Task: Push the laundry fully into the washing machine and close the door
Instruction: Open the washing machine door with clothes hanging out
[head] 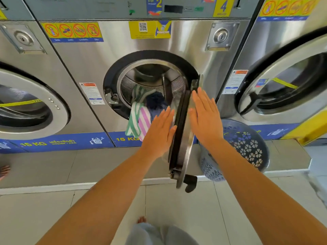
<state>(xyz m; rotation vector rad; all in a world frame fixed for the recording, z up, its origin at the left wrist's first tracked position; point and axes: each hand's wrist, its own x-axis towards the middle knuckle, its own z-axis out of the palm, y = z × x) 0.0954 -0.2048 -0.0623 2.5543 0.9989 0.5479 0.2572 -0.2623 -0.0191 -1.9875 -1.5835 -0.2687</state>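
Open door [182, 131] seen edge-on at centre. Flat left hand [160, 131] at its nine o'clock, flat right hand [206, 119] at three. Striped towel [138, 119] spilling from drum [150, 80]. Blue basket [247, 145] at four.

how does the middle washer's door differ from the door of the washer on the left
The middle door stands swung open, seen edge-on, between the left hand and right hand; the left washer's door sits shut. A yellow strip crosses the left door's glass; none shows on the middle one. Both are round and steel-rimmed.
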